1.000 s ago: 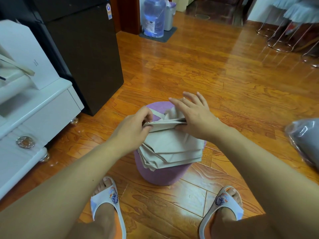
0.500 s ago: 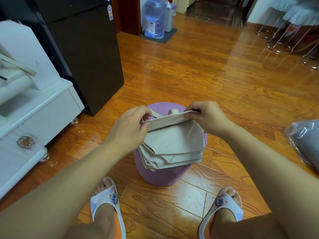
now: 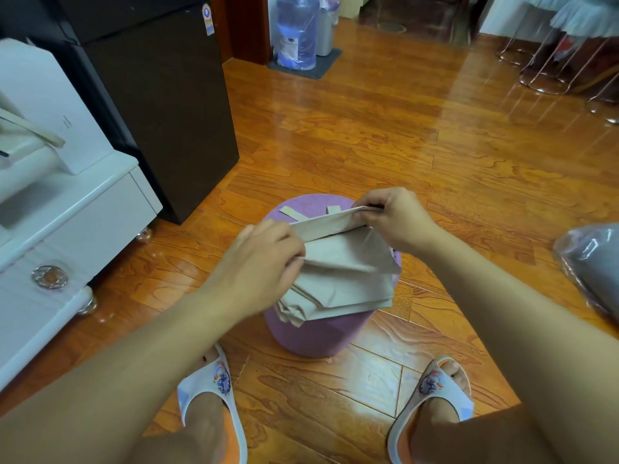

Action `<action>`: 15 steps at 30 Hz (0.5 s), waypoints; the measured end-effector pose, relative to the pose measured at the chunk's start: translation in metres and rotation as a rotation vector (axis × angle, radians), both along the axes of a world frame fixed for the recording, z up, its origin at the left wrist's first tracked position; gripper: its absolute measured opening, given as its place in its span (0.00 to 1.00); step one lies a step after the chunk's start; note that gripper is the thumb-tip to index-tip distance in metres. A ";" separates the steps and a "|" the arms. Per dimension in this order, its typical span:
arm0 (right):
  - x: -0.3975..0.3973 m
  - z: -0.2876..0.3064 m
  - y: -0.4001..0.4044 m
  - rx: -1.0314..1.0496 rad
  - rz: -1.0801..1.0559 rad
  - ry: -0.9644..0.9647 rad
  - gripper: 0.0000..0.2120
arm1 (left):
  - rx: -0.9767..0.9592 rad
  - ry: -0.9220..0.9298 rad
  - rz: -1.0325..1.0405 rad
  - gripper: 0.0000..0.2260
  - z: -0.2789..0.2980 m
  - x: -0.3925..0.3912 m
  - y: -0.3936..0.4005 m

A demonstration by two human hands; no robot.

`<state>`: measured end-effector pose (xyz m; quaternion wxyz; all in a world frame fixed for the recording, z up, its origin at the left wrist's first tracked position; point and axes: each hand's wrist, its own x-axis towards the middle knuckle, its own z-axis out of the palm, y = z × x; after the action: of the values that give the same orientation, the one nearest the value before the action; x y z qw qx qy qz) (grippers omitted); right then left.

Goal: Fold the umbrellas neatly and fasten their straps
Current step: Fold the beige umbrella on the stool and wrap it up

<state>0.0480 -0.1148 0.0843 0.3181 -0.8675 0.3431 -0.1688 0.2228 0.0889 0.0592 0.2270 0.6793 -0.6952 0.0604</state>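
A beige umbrella point(image 3: 345, 279) lies in loose folds on top of a round purple stool point(image 3: 318, 333) on the floor between my feet. My left hand point(image 3: 261, 262) pinches the near left end of a folded flap of its canopy. My right hand point(image 3: 392, 219) pinches the far right end of the same flap, which is stretched taut between them. Two beige strap ends point(image 3: 294, 214) lie on the stool top behind the flap. The umbrella's handle and shaft are hidden under the fabric.
A white cabinet point(image 3: 67, 229) and a black fridge point(image 3: 160, 105) stand at the left. A grey item in clear plastic point(image 3: 593, 262) lies at the right edge. A water bottle point(image 3: 296, 31) and metal chair legs point(image 3: 549, 72) are far back. My slippered feet flank the stool.
My right hand went from lying flat on the fold to pinching it, then slid right along the flap. The flap is now pulled straighter and tighter between both hands.
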 end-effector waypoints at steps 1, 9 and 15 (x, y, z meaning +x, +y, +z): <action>-0.003 0.001 0.001 0.001 0.005 0.010 0.10 | -0.037 0.073 0.086 0.02 0.001 0.001 -0.002; -0.020 0.007 0.007 0.068 0.076 0.076 0.05 | 0.134 0.837 0.169 0.06 0.011 0.001 -0.019; -0.019 0.016 0.024 -0.162 0.279 0.277 0.36 | 0.072 0.774 0.259 0.05 0.006 -0.003 -0.028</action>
<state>0.0293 -0.0909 0.1000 0.2173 -0.9443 0.2452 -0.0294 0.2201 0.0611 0.0654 0.4383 0.7414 -0.4688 -0.1959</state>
